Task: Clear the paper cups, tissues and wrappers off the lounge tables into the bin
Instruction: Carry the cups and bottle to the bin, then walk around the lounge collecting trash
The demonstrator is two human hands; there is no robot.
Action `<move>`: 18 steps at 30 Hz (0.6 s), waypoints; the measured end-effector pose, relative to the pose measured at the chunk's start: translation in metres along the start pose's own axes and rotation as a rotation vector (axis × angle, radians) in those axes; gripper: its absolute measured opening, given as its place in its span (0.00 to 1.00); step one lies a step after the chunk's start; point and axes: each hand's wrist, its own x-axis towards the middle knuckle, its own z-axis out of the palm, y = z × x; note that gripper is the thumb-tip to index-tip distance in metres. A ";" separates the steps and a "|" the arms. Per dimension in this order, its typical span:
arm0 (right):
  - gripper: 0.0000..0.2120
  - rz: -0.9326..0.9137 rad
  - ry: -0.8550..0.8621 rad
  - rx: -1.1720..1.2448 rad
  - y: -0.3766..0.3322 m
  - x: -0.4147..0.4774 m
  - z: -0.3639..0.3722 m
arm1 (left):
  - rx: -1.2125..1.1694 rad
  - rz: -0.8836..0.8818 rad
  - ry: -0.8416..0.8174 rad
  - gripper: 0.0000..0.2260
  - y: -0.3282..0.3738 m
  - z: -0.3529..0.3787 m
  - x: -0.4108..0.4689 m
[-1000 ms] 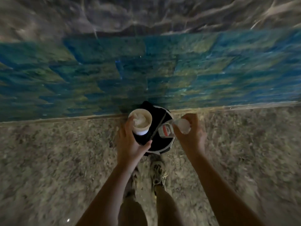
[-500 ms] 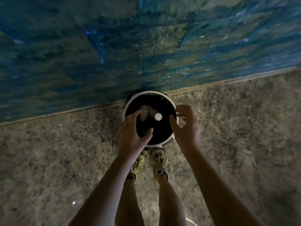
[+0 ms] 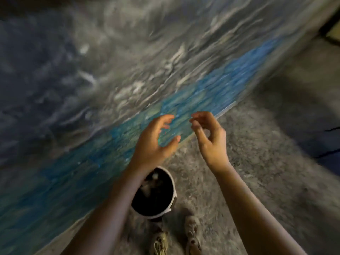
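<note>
Two empty hands — left hand [image 3: 153, 142], right hand [image 3: 209, 137], fingers spread — above the upright, mouth-up bin [image 3: 172, 183].

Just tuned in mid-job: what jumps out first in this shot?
Two empty hands raised mid-frame, the left hand and the right hand, fingers loosely spread. Below them, against the blue tiled wall, stands a round white-rimmed bin with pale rubbish blurred inside. The person's shoes stand on the speckled floor beside it.
</note>
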 end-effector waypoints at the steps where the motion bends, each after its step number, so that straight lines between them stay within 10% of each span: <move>1: 0.06 -0.019 0.052 -0.010 -0.015 0.007 -0.020 | -0.002 0.058 -0.026 0.20 0.025 0.001 0.014; 9: 0.07 -0.122 0.499 -0.141 -0.124 -0.009 -0.232 | -0.145 0.456 -0.288 0.20 0.239 0.067 0.071; 18: 0.12 -0.061 1.038 -0.367 -0.226 -0.227 -0.468 | -0.459 0.819 -0.655 0.19 0.478 0.231 -0.050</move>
